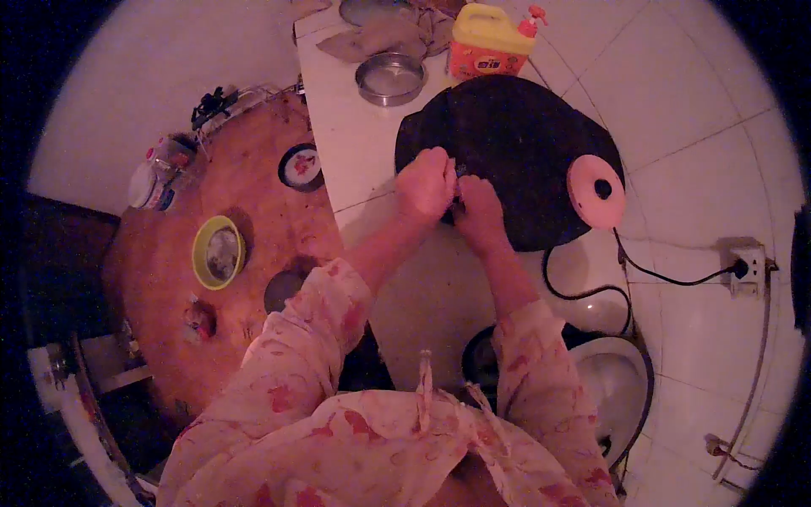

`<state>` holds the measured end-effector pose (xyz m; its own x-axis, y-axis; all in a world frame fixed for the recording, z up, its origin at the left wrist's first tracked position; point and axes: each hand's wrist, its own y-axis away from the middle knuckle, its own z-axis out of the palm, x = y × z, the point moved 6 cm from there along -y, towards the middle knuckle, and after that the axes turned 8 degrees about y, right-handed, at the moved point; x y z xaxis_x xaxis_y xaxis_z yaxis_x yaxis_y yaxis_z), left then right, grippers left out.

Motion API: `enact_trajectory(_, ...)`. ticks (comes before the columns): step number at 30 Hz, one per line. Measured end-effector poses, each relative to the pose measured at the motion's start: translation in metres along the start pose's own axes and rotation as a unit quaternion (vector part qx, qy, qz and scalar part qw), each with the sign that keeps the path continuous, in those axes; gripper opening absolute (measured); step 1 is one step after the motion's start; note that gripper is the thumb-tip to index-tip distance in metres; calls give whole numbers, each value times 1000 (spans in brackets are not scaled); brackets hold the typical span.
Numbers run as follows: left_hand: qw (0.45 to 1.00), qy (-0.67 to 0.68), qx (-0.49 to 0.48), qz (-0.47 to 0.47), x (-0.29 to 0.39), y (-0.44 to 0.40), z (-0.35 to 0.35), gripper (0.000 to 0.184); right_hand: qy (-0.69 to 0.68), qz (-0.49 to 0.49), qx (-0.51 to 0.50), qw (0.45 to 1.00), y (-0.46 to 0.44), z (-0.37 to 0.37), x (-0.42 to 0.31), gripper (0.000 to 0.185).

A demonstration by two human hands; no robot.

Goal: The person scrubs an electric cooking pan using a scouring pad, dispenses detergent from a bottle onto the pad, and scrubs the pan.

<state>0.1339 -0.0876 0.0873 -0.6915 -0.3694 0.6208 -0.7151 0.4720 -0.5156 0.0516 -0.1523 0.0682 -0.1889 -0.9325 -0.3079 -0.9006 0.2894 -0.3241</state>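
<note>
A large dark round appliance (pixel 515 152) with a pink round part (pixel 596 191) on its right side rests on the white counter (pixel 351 152). Both of my hands are at its near left edge, close beside each other. My left hand (pixel 427 186) is closed at the edge, its fingers curled. My right hand (pixel 480 211) is closed too, just to the right of the left one. Between them a small dark bit shows, too small to make out. What the fingers grip is hidden.
A round metal tin (pixel 389 79) and a yellow and orange jug (pixel 490 46) stand behind. A black cord (pixel 676 277) runs to the wall socket (pixel 747 269). At left, a wooden table (pixel 270 228) holds a yellow-green bowl (pixel 198 253). A metal pan (pixel 621 380) lies at lower right.
</note>
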Motion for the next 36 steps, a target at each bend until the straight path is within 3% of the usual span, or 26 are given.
enact_trajectory(9, 995, -69, -49, -44, -18, -79, 20, 18, -33, -47, 48, 997, -2, -4, -1, 27)
enact_trajectory(14, 992, 110, 23, -63, -35, 32, -4, 21, -22, -33, 48, 998, 3, -8, -8, 29)
enact_trajectory(16, 977, 89, -18, -195, -43, 56, 3, 20, -26, -39, 40, 998, 3, -10, -12, 29)
enact_trajectory(17, 975, 92, -17, -202, -43, 51, 8, 20, -30, -36, 34, 998, 2, -11, -12, 29)
enact_trajectory(19, 950, 146, 100, -256, -48, 41, 2, 17, -25, -25, 17, 999, 2, -10, -12, 29)
enact_trajectory(20, 948, 147, 104, -262, -50, 39, 1, 17, -22, -11, 10, 1000, 3, -9, -12, 29)
enact_trajectory(22, 956, 113, 168, -213, -51, 26, -7, 17, -20, -7, -1, 1000, 0, -5, -9, 29)
enact_trajectory(26, 943, 85, 195, -257, -72, -24, -9, 18, -27, -13, -10, 1000, 0, -5, -8, 30)
enact_trajectory(28, 963, 56, 199, -171, -64, -53, -2, 19, -28, -25, 3, 999, -2, -9, -11, 30)
enact_trajectory(29, 963, 56, 199, -171, -65, -49, -1, 19, -30, -41, 20, 999, -1, -11, -13, 29)
enact_trajectory(31, 973, 116, 90, -176, -69, -47, 4, 19, -28, -40, 24, 999, 2, -8, -10, 29)
enact_trajectory(32, 974, 113, 93, -174, -69, -38, -2, 19, -28, -38, 26, 999, 1, -5, -9, 28)
enact_trajectory(34, 978, 185, 94, -30, -45, -9, -15, 20, -19, -25, 11, 999, -1, -4, -9, 27)
enact_trajectory(36, 975, 200, 87, -35, -38, 5, -21, 21, -6, -14, -4, 1000, 0, -6, -9, 27)
